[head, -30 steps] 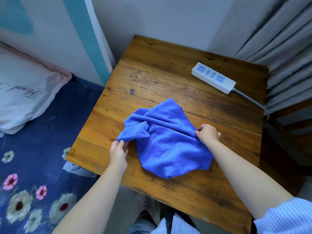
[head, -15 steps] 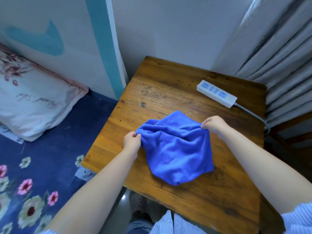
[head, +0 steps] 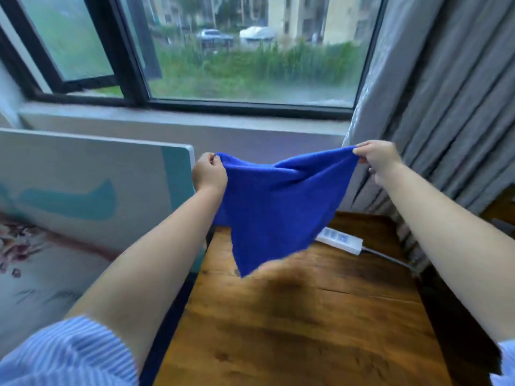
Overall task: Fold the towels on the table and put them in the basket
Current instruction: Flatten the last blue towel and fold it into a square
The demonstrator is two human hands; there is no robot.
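Now the blue towel (head: pixel 278 210) hangs in the air above the wooden surface (head: pixel 306 316), clear of it, with its lowest corner pointing down. The left hand (head: pixel 209 174) pinches one upper corner between thumb and fingers, and the right hand (head: pixel 376 160) pinches the other. Between them the top edge sags, so the cloth looks soft, light and limp, unlikely to slip. Holding it by these corners seems the best way to spread it flat. No basket is in view.
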